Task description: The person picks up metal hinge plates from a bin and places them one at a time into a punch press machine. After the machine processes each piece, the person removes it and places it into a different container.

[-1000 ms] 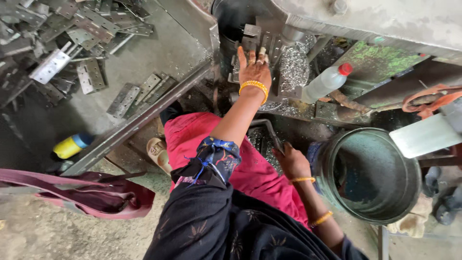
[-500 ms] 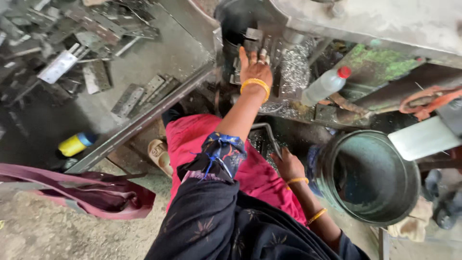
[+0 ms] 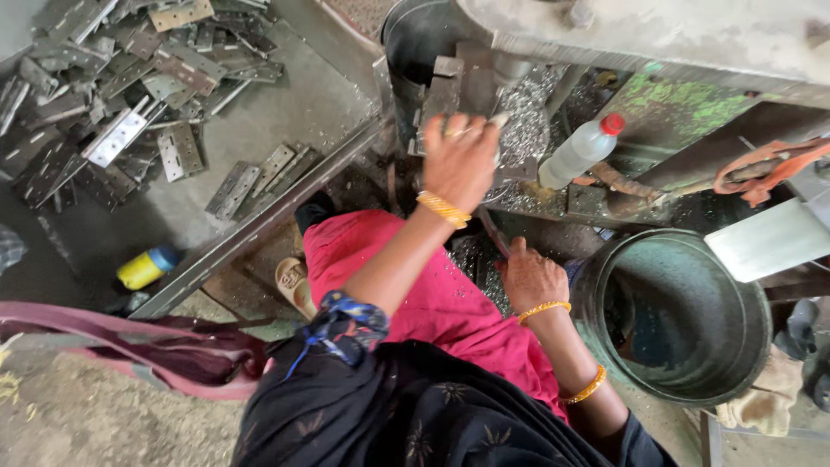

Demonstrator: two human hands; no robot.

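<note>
My left hand, with a gold bangle and a ring, reaches into the press machine and pinches a small pale metal piece at its die. My right hand, also bangled, grips a dark metal lever low beside my red-clad knee. Shiny metal shavings lie around the die.
A heap of flat metal hinge plates covers the grey tray at the left. A clear bottle with a red cap stands right of the die. A round green metal drum sits at the right. A yellow bottle lies on the floor.
My left hand has drawn back a little from the die toward me. My right hand stays on the lever.
</note>
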